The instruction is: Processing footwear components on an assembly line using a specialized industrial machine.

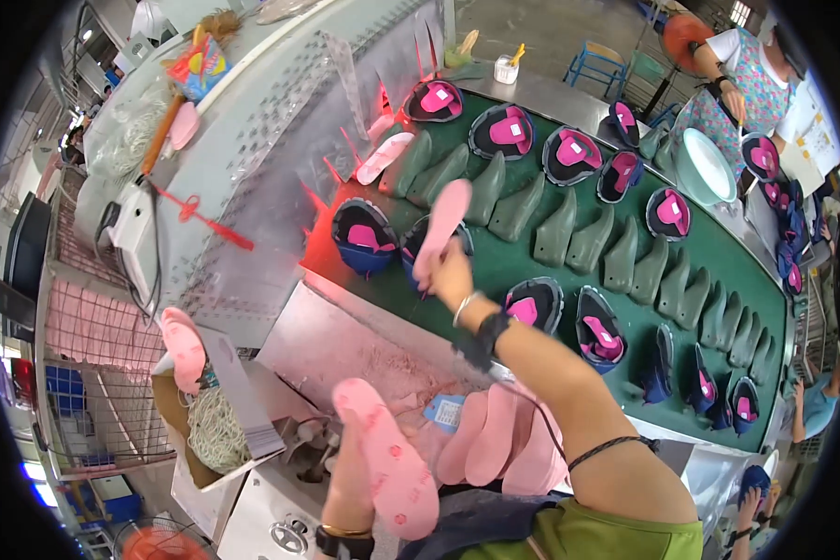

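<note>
Pink insole (446, 210), slanting, centre of the frame. Your right hand (450, 273) pinches its lower end over a navy shoe upper (462, 236) on the green bench (406, 303); cannot tell whether insole and upper touch. Your left hand (349, 481), lower centre, holds a red-printed insole (392, 459), fingers mostly hidden behind it. Loose insoles (497, 437) lie between your forearms. Grey-green lasts (515, 210) line the bench, centre to right.

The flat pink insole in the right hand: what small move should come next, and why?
Probably lower the flat pink insole toward the dark-green foot-shaped lasts: the right hand holds it above the green tabletop, and another, speckled pink insole is beside the row's left end.
</note>
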Demonstrator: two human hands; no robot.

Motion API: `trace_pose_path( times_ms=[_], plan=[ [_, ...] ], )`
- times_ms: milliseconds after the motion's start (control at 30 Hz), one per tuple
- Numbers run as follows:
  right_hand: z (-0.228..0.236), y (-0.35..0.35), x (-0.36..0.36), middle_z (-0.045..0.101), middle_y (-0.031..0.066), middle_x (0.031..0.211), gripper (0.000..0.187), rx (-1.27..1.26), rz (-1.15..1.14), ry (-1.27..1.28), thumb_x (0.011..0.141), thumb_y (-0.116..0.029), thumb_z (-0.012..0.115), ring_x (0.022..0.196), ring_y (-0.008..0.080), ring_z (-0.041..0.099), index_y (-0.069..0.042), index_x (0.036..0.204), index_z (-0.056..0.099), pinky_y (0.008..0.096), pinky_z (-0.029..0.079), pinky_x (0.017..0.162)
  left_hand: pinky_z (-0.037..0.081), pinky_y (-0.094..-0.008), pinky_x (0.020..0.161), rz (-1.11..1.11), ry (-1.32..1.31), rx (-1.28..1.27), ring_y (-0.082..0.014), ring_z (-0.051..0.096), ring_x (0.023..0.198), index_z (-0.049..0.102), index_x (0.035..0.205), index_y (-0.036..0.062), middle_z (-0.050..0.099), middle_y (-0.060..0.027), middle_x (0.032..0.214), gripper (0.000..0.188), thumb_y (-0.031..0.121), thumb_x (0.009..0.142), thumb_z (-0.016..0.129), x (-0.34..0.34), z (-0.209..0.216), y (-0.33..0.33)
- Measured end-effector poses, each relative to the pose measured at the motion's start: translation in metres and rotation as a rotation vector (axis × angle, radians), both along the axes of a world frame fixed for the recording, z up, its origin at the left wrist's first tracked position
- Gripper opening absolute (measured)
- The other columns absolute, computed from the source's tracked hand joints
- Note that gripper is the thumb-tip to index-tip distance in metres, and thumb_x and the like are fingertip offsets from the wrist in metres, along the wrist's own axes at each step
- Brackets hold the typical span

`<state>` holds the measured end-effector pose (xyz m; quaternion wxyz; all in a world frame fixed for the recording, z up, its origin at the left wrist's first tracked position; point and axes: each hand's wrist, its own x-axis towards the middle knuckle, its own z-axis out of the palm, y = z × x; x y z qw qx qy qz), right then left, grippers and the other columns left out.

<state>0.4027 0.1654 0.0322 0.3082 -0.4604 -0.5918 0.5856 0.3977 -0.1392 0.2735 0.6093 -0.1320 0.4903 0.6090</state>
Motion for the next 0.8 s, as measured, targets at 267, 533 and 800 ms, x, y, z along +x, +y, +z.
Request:
trace_pose_path(
  times_ms=[267,533,800],
  plan=[
    [-0.056,0.152,-0.036,0.070,0.0135,0.081,0.039,-0.159,-0.107,0.117,0.082,-0.004,0.068,0.062,0.0190,0.067,0.006,0.119,0.058,0.0334,0.055,0.056,0.057,-0.0353,0.082,-0.233,0.305,-0.041,-0.0207,0.066,0.092,0.056,0.125,0.0019,0.066,-0.0113,0.104,0.032,0.022,0.105,0.042,0.026,-0.084,0.031],
    [0.061,-0.093,0.088,0.067,0.0139,0.094,0.035,0.023,0.924,-0.117,0.100,-0.029,0.056,0.083,0.0202,0.066,0.000,0.118,0.062,0.0342,0.052,0.072,0.057,-0.0429,0.085,0.168,0.038,-0.020,-0.0285,0.066,0.094,0.055,0.120,0.0025,0.063,-0.0129,0.104,0.053,0.048,0.106,0.030,0.021,-0.095,0.012],
    [0.103,-0.241,0.159,0.068,0.0132,0.109,0.031,0.001,0.504,0.059,0.097,-0.016,0.060,0.094,0.0221,0.067,0.000,0.123,0.060,0.0312,0.053,0.083,0.047,-0.0364,0.095,-0.087,0.822,-0.078,-0.0219,0.060,0.107,0.053,0.127,-0.0039,0.061,-0.0144,0.119,0.051,0.039,0.109,0.032,0.057,-0.159,-0.041]
  ],
)
